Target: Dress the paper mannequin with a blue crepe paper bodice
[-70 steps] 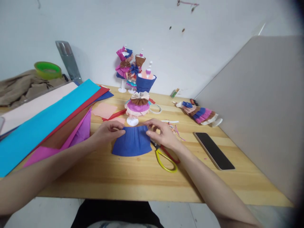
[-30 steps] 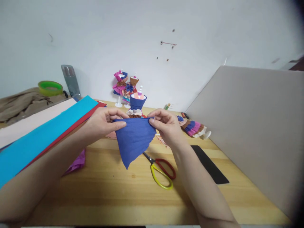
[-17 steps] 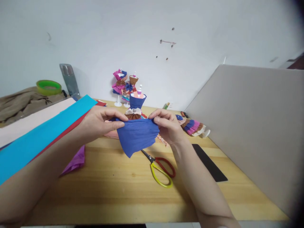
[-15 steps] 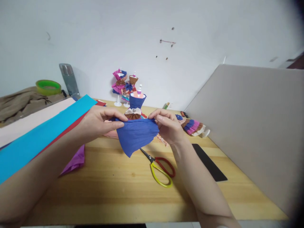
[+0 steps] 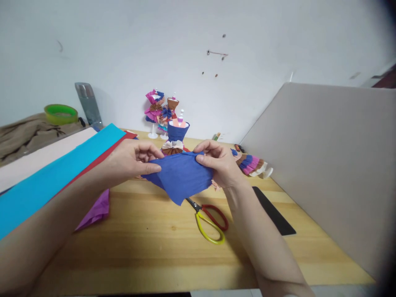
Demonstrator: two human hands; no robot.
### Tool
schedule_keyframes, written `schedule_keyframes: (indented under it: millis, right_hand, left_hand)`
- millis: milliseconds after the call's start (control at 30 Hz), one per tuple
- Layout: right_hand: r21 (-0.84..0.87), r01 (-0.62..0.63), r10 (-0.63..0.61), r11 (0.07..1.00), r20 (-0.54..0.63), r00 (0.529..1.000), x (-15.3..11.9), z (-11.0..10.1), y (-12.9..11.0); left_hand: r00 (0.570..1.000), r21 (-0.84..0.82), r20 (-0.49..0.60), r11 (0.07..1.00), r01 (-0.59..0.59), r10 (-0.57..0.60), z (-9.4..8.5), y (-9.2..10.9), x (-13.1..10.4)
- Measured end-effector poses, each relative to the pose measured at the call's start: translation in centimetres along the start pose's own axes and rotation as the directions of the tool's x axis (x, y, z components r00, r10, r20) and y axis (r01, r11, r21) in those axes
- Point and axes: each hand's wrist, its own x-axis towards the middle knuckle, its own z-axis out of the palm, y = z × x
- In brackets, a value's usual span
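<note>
Between my two hands a piece of blue crepe paper (image 5: 182,175) hangs above the table, its lower edge coming to a point. My left hand (image 5: 137,159) pinches its upper left part between thumb and fingers. At the upper right edge, my right hand (image 5: 218,161) pinches it the same way, where the edge looks folded over. Below the paper lie scissors (image 5: 201,208) with one red and one yellow handle, their blade tips hidden by the paper. Just behind stands a small dress form (image 5: 178,131) in a blue paper top with a pleated white and brown bow.
Long strips of turquoise (image 5: 68,175), pale pink and red paper lie at the left, with purple paper (image 5: 95,210) nearby. Two more dressed forms (image 5: 154,109) stand by the wall. A green tape roll (image 5: 61,114), a bottle (image 5: 88,103), a black flat object (image 5: 274,210) and a grey panel (image 5: 324,156) surround the workspace.
The blue paper's lower point has swung to the right, and more of the sheet now spreads under my left hand. Both hands keep their pinch, with my left thumb slightly lower.
</note>
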Motion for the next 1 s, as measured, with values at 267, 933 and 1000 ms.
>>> schedule_keyframes:
  millis: [267,933,1000]
  right_hand:
    - [-0.026,0.075,-0.076,0.997,-0.03,0.997,-0.1,-0.1,-0.3]
    - [-0.087,0.126,-0.135,0.988,-0.104,0.985,0.2,-0.5,-0.1]
    - [-0.09,0.115,-0.125,0.989,-0.112,0.986,0.3,-0.4,-0.2]
  left_hand:
    - [0.994,-0.092,0.096,0.994,0.058,-0.049,0.0,-0.8,0.7]
    - [0.882,0.31,-0.346,0.927,-0.213,0.319,-0.3,0.3,-0.6]
    - [0.876,0.311,-0.342,0.921,-0.236,0.34,-0.3,0.3,-0.7]
